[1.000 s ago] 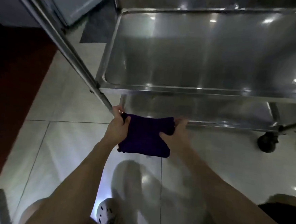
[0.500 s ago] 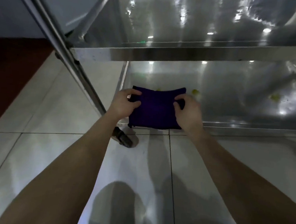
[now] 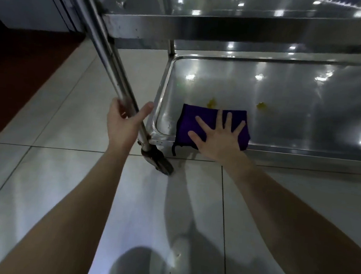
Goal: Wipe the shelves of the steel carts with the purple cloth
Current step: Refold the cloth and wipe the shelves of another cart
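Observation:
The folded purple cloth (image 3: 189, 122) lies on the steel cart's bottom shelf (image 3: 285, 90), at its front left corner, with one edge hanging over the front rim. My right hand (image 3: 218, 137) lies flat on the cloth with the fingers spread, pressing it down. My left hand (image 3: 122, 126) curls around the cart's slanted front left leg (image 3: 108, 52) just above the shelf. Yellow stains (image 3: 212, 101) (image 3: 262, 105) sit on the shelf right behind the cloth.
The upper shelf (image 3: 225, 35) overhangs the bottom one closely from above. A dark caster wheel (image 3: 160, 162) sits under the leg on the pale tiled floor. A dark red floor strip (image 3: 19, 72) runs along the left, with a grey cabinet (image 3: 31, 2) behind it.
Both hands were holding the cloth by its sides over the bottom shelf. The left hand has let go and moved to the cart's leg; the right now lies flat on the cloth.

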A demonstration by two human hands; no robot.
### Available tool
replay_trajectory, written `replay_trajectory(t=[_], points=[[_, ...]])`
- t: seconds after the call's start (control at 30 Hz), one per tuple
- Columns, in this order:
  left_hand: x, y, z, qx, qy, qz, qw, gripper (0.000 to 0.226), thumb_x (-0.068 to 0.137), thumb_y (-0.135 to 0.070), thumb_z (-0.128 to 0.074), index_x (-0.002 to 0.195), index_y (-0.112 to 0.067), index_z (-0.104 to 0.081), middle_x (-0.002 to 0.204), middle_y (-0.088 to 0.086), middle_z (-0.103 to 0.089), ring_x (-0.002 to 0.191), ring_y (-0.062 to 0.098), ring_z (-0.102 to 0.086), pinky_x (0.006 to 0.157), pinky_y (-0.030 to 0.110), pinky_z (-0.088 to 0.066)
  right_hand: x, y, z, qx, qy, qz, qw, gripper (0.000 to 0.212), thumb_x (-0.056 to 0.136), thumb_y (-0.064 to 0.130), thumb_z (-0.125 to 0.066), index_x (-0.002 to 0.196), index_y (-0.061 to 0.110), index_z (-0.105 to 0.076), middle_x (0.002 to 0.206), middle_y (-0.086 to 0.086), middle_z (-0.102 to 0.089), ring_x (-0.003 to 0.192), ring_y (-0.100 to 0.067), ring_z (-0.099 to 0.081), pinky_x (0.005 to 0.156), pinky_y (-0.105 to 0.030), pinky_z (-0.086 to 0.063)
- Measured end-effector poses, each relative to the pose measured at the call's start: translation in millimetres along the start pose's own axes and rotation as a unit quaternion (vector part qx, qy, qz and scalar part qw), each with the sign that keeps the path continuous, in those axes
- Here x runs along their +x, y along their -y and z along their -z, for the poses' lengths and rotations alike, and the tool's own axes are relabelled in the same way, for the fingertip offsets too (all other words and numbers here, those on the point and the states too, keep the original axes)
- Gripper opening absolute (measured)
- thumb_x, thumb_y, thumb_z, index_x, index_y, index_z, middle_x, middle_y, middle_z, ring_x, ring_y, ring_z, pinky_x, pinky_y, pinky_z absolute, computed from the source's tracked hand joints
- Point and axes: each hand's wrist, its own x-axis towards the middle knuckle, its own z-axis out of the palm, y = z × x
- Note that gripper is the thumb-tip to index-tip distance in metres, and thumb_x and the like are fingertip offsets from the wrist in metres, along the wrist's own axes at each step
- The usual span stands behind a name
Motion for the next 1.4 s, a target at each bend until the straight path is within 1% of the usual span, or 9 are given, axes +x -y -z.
replay_trajectory(t=[0.1,0.2,0.37,0.47,0.73,0.87,1.03,1.17,1.4], points=[[20.4,-8.3,-13.1,-0.069,0.005,-0.002,0.998,0.035,0.083,-0.046,-0.090,0.074,-0.017,-0.072,0.071,0.005,-0.071,0.070,0.023,-0.075,0.083,0.044,-0.066,-2.8,8.5,-16.5,-0.012,-0.003,-0.006,1.000,0.083,0.094,0.090,0.000,0.169,0.052,0.005,0.179,-0.021,0.013,0.162,-0.051,0.015,0.120,-0.081,0.009],[17.4,-1.9,-23.4,-0.097,-0.045,0.003,0.994,0.040,0.087,-0.040,-0.078,0.073,-0.007,-0.060,0.059,0.011,-0.051,0.052,0.025,-0.055,0.059,0.040,-0.058,-9.0,11.5,-22.8,-0.022,-0.014,-0.004,1.000,0.086,0.090,0.093,0.007,0.167,0.054,0.007,0.179,-0.022,0.012,0.162,-0.051,0.014,0.119,-0.083,0.010],[12.5,6.0,-28.0,-0.076,-0.068,-0.008,0.995,0.040,0.089,-0.035,-0.072,0.060,-0.015,-0.053,0.052,0.009,-0.050,0.046,0.027,-0.054,0.051,0.035,-0.053,12.7,-10.9,-13.3,0.014,0.000,-0.008,1.000,0.098,0.076,0.105,0.008,0.164,0.062,0.006,0.180,-0.015,0.014,0.163,-0.047,0.016,0.117,-0.082,0.015],[12.9,10.5,-29.0,-0.081,-0.067,-0.020,0.994,0.047,0.089,-0.031,-0.070,0.063,0.001,-0.048,0.053,0.012,-0.049,0.047,0.027,-0.054,0.050,0.032,-0.051,61.4,-24.1,2.0,0.011,0.020,-0.041,0.999,0.105,0.070,0.110,0.005,0.164,0.063,0.006,0.180,-0.014,0.016,0.163,-0.046,0.019,0.116,-0.083,0.017],[12.2,10.9,-32.8,-0.090,-0.085,-0.047,0.991,0.045,0.094,-0.023,-0.069,0.067,0.004,-0.045,0.057,0.016,-0.047,0.047,0.025,-0.050,0.046,0.036,-0.048,175.3,56.2,26.8,0.012,0.039,-0.024,0.999,0.100,0.084,0.101,-0.012,0.170,0.050,-0.002,0.178,-0.025,0.011,0.160,-0.056,0.014,0.113,-0.087,0.011],[11.0,4.8,-31.0,-0.084,-0.082,-0.037,0.992,0.040,0.094,-0.020,-0.067,0.065,0.000,-0.048,0.057,0.017,-0.048,0.047,0.025,-0.049,0.046,0.035,-0.045,123.2,98.2,1.6,0.007,0.029,0.029,0.999,0.092,0.089,0.095,-0.008,0.169,0.052,-0.002,0.178,-0.024,0.013,0.161,-0.054,0.016,0.113,-0.086,0.015],[8.8,-1.5,-27.2,-0.075,-0.071,-0.013,0.995,0.041,0.091,-0.020,-0.068,0.060,-0.003,-0.047,0.056,0.016,-0.047,0.049,0.025,-0.050,0.049,0.034,-0.043,24.6,63.6,-23.0,0.014,0.004,0.084,0.996,0.079,0.093,0.089,-0.003,0.166,0.059,-0.001,0.181,-0.015,0.008,0.164,-0.047,0.013,0.117,-0.083,0.013],[8.8,-4.5,-24.7,-0.078,-0.058,0.002,0.995,0.043,0.089,-0.021,-0.070,0.052,-0.025,-0.050,0.053,0.011,-0.048,0.046,0.024,-0.051,0.049,0.032,-0.048,29.9,-1.6,-7.1,0.004,0.020,0.017,1.000,0.086,0.086,0.098,-0.003,0.164,0.063,0.004,0.181,-0.009,0.015,0.164,-0.044,0.017,0.118,-0.083,0.013],[9.4,5.4,-27.0,-0.090,-0.063,-0.020,0.994,0.043,0.091,-0.020,-0.069,0.059,-0.002,-0.046,0.053,0.013,-0.047,0.047,0.023,-0.052,0.048,0.029,-0.048,149.9,-12.4,22.3,0.018,0.022,-0.087,0.996,0.099,0.082,0.103,-0.013,0.167,0.056,0.007,0.177,-0.025,0.015,0.159,-0.057,0.017,0.113,-0.088,0.012]])
